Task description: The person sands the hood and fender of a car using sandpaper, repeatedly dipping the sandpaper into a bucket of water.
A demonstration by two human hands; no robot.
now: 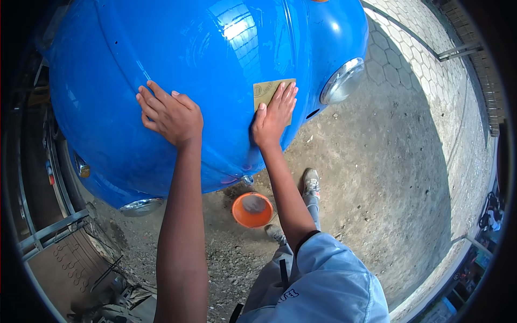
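A glossy blue car hood (204,124) fills the upper middle of the head view, with wet-looking streaks near its top. My right hand (275,117) lies flat, fingers stretched, over a tan sheet of sandpaper (262,92), pressing it against the hood's right side. Part of the sheet is hidden beneath the palm and fingers. To the left, my left hand (171,114) rests open on the bare blue paint beside a raised crease, with nothing in it.
An orange basin (242,214) with greyish contents stands on the ground below the car's front, near my shoes (311,182). Round headlights (343,81) sit on both fenders. Dirt ground (371,177) spreads to the right, with hexagonal paving (396,59) beyond. Metal framing (56,229) is at left.
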